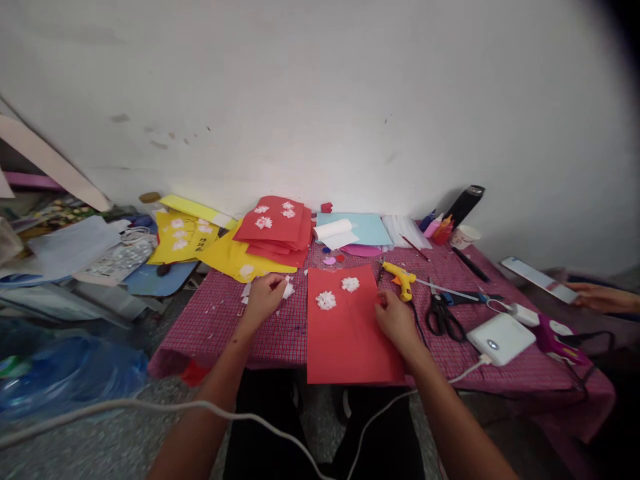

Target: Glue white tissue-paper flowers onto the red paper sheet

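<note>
A red paper sheet lies at the table's front edge, with two white paper flowers on its upper half. At its right edge is my right hand, fingers curled closed over the sheet's side; what they hold, if anything, is hidden. My left hand is left of the sheet, thumb and fingers pinched at a small white paper piece. More white scraps lie under and around that hand. To the right of the sheet sits a yellow glue gun, its nozzle pointing left.
Red flowered sheets are stacked behind, by yellow sheets. Black scissors, a white power bank and a purple power strip lie right. A cable crosses low in front. Another person's hand holds a phone.
</note>
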